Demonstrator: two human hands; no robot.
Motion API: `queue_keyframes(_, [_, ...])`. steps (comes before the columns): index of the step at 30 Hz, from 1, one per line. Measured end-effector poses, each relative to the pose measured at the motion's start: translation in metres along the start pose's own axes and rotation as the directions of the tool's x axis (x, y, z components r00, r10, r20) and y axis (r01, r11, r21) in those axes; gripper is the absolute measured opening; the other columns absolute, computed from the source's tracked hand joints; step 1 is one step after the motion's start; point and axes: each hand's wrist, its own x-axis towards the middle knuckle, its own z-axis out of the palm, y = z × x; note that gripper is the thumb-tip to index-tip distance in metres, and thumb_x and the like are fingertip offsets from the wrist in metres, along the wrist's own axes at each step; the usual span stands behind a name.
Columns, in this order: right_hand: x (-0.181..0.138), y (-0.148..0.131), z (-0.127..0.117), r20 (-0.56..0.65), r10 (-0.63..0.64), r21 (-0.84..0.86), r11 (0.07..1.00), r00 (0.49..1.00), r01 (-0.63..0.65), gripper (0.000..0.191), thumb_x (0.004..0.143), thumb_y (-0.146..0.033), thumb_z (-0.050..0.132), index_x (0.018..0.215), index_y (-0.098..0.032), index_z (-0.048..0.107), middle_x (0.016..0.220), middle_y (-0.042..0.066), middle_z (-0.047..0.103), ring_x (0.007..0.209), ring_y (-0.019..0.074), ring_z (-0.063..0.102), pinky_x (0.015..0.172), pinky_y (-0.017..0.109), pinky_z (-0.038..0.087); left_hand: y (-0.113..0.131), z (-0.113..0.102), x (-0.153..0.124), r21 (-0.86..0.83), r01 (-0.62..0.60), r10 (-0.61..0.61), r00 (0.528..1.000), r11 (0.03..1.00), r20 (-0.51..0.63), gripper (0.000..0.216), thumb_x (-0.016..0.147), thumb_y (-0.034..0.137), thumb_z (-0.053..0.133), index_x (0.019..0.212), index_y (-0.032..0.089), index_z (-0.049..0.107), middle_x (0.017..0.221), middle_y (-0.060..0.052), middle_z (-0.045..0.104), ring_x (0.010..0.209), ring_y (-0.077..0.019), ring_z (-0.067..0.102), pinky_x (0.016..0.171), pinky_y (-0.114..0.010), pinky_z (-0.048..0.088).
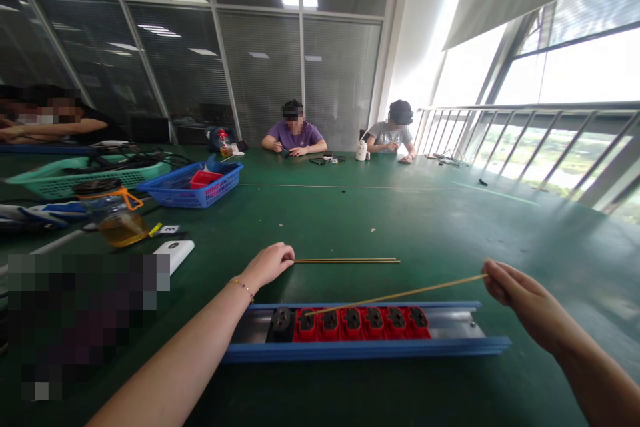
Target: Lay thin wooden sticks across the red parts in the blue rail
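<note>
A blue channel-shaped housing (370,348) lies lengthwise before me with its hollow side up. Inside sits a row of several red socket modules (353,333), with one black socket module (281,324) at the left end. Between the fingertips of my right hand (515,297) is one end of a long thin brass strip (400,294). That strip slants down leftward, its far end over the leftmost red module. Beyond the housing, my left hand (273,261) is closed at the left ends of two more brass strips (350,260), which run side by side close to the table.
To the left stand a blue basket (215,197), a green basket (45,180) with cables, a jar of amber liquid (120,230) and a white power bank (175,255). Two people (295,135) sit across the green table (310,213); others are at far left.
</note>
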Motion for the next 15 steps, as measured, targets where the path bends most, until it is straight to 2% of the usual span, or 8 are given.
queue_keyframes(4, [0.006, 0.014, -0.036, -0.084, 0.032, -0.013, 0.999, 0.996, -0.033, 0.035, 0.081, -0.053, 0.044, 0.063, -0.023, 0.050, 0.054, -0.001, 0.039, 0.051, 0.0135, 0.035, 0.051, 0.029, 0.033, -0.002, 0.001, 0.001, -0.003, -0.001, 0.001, 1.000, 1.000, -0.006, 0.013, 0.078, 0.029, 0.050, 0.081, 0.023, 0.061, 0.082, -0.001, 0.059, 0.073, -0.0138, 0.056, 0.067, -0.024, 0.040])
queue_keyframes(7, [0.012, 0.022, -0.045, -0.103, 0.037, -0.104, 0.993, 0.994, -0.048, 0.037, 0.080, -0.055, 0.043, 0.063, -0.023, 0.052, 0.054, 0.000, 0.039, 0.051, 0.0146, 0.036, 0.051, 0.031, 0.032, -0.001, 0.001, 0.001, -0.008, 0.004, -0.004, 1.000, 1.000, -0.003, 0.014, 0.078, 0.030, 0.049, 0.081, 0.022, 0.061, 0.083, -0.002, 0.058, 0.073, -0.0138, 0.055, 0.067, -0.024, 0.040])
queue_keyframes(11, [0.024, 0.029, -0.035, -0.101, 0.051, -0.222, 0.972, 0.994, -0.073, 0.041, 0.078, -0.058, 0.043, 0.067, -0.020, 0.054, 0.052, -0.003, 0.039, 0.050, 0.0137, 0.038, 0.050, 0.028, 0.032, -0.001, 0.001, -0.001, -0.013, -0.007, 0.007, 1.000, 1.000, -0.006, 0.014, 0.079, 0.030, 0.049, 0.080, 0.022, 0.061, 0.083, -0.002, 0.058, 0.072, -0.0135, 0.055, 0.066, -0.024, 0.040])
queue_keyframes(15, [0.038, 0.026, -0.009, -0.026, 0.034, -0.313, 0.949, 0.999, -0.040, 0.041, 0.076, -0.057, 0.047, 0.076, -0.018, 0.058, 0.052, -0.004, 0.041, 0.049, 0.0123, 0.038, 0.047, 0.025, 0.032, 0.002, -0.001, -0.002, -0.001, -0.004, 0.004, 1.000, 1.000, -0.017, 0.025, 0.081, 0.040, 0.045, 0.079, 0.022, 0.061, 0.080, -0.002, 0.058, 0.070, -0.0141, 0.055, 0.064, -0.024, 0.039])
